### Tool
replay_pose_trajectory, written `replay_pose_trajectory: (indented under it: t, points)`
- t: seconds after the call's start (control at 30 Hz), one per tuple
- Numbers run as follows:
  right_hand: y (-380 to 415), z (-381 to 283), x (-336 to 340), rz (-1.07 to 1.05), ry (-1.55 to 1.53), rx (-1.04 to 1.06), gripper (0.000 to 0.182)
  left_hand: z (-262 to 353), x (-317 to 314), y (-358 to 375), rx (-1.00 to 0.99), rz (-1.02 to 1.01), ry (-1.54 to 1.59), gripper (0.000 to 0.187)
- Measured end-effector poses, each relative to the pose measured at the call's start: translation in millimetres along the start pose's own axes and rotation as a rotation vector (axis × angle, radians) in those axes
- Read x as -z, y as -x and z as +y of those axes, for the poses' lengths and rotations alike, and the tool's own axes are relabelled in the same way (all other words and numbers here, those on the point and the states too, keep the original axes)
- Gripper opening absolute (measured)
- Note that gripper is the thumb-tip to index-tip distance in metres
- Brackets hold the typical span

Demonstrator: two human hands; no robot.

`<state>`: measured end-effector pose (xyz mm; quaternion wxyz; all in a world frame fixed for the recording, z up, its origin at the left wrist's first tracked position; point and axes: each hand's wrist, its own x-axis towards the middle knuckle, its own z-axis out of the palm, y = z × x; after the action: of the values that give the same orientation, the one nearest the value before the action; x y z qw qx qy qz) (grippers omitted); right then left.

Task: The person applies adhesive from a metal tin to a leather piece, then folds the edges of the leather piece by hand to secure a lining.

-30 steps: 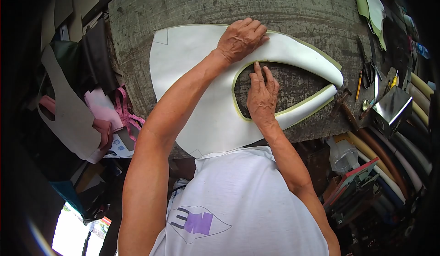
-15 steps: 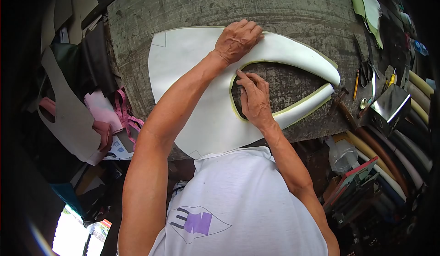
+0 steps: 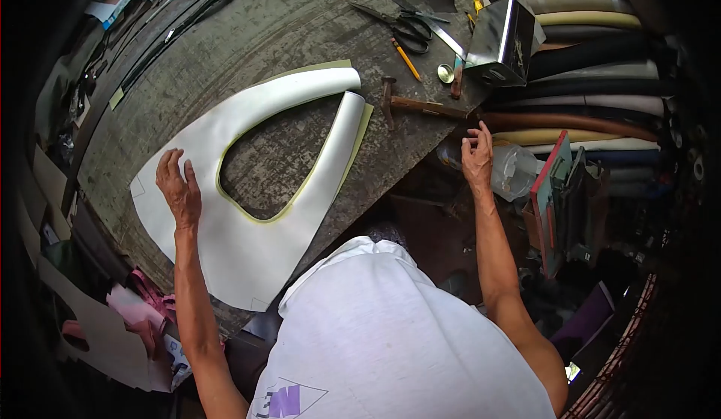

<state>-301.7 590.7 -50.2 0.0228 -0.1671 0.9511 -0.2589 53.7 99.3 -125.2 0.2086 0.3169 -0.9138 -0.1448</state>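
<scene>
A large white sheet piece with a teardrop-shaped opening lies on the table, its opening edged in yellow-green. Over its left part is my left hand, fingers spread and holding nothing; whether they press on the sheet is hard to tell. My right hand is past the table's edge, fingers apart and a little bent, with nothing in it. Closest to those fingertips is the handle end of a hammer, which rests at the table's corner.
Scissors, a yellow pencil and a shiny metal box occupy the table's far right. Rolls of material are stacked beyond. A clear plastic container sits below the edge, beside upright boards.
The view has swung to the right. Both hands have come off the rim of the opening and upper edge; my right hand has moved away rightward toward the hammer, my left hand back leftward.
</scene>
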Motion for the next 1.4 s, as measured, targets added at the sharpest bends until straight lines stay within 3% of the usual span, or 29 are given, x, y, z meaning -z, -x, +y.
replay_pose_trajectory:
  t: [0.07,0.17,0.27,0.4,0.5,0.6,0.67,0.7,0.87,0.97,1.07,1.17,1.3,1.4]
  points:
    - [-27.9,40.4,14.1,-0.008,0.066,0.004,0.024,-3.2,15.5,51.3,0.098,-0.013,-0.034,0.027]
    - [-75.4,99.0,13.5,-0.017,0.101,0.245,0.019,3.1,27.1,110.2,0.208,-0.051,-0.052,0.032]
    - [-112.6,97.7,14.2,-0.114,0.287,0.433,0.014,26.5,25.5,140.7,0.289,-0.080,-0.079,0.042]
    - [-154.8,90.3,-1.2,-0.272,0.483,0.332,0.019,47.2,12.1,151.5,0.329,-0.064,-0.136,0.052]
    - [-179.9,90.6,-9.2,-0.277,0.529,0.304,0.021,46.6,2.8,152.9,0.366,-0.035,-0.129,0.055]
    - [-208.6,109.2,-25.0,-0.440,0.591,0.280,0.033,47.4,0.5,152.7,0.381,-0.040,-0.150,0.056]
    - [-212.8,82.9,-20.4,-0.444,0.597,0.116,0.038,48.6,2.1,152.9,0.376,-0.043,-0.154,0.054]
    - [-216.9,72.0,-14.0,-0.554,0.614,0.082,0.050,48.8,2.4,154.0,0.371,-0.044,-0.181,0.053]
    - [-208.3,75.9,-13.7,-0.498,0.560,0.138,0.050,56.9,3.0,150.4,0.387,-0.030,-0.215,0.051]
    - [-203.5,104.9,-21.6,-0.409,0.521,0.237,0.033,58.9,4.6,150.2,0.385,-0.025,-0.217,0.052]
    - [-192.8,115.0,-18.0,-0.286,0.355,0.324,0.026,59.6,5.2,150.7,0.379,-0.046,-0.239,0.053]
    - [-187.4,116.1,-15.6,-0.293,0.368,0.392,0.021,65.8,7.8,145.3,0.386,-0.088,-0.244,0.055]
    - [-166.2,106.8,-12.8,-0.106,0.298,0.508,0.017,77.1,10.5,128.5,0.284,-0.052,-0.269,0.056]
    - [-164.5,113.9,-15.8,-0.090,0.308,0.566,0.018,80.1,8.9,114.8,0.229,-0.118,-0.262,0.055]
